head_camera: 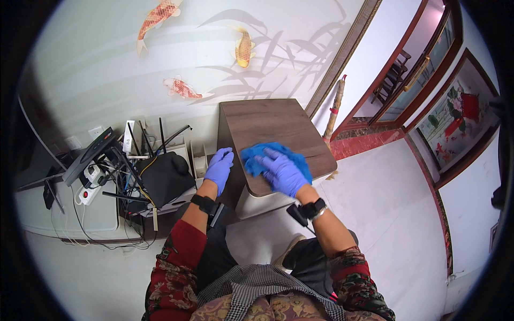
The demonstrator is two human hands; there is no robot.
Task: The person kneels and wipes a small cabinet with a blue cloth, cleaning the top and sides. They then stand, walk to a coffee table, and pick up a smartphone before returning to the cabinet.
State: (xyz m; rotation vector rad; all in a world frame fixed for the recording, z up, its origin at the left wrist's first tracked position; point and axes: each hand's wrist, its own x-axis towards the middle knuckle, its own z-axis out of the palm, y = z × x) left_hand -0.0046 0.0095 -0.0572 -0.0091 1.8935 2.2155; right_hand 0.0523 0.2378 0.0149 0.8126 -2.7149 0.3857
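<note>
My right hand (283, 172), in a purple-blue glove, lies spread on a crumpled blue cloth (301, 160) and presses it on the front part of a dark wood-grain cabinet top (277, 124). Some of the cloth shows beyond the fingers on both sides. My left hand (219, 168), gloved the same way, is just off the cabinet's left edge with its fingers bent; nothing shows in it, and whether it touches the cabinet side cannot be told.
To the left, a low stand (92, 216) holds a black router (90, 154), tangled cables, a power strip (89, 194) and a black cloth-like cover (164, 180). A wrapped wooden pole (334, 112) leans behind the cabinet's right side. The koi-painted wall (217, 52) stands directly behind.
</note>
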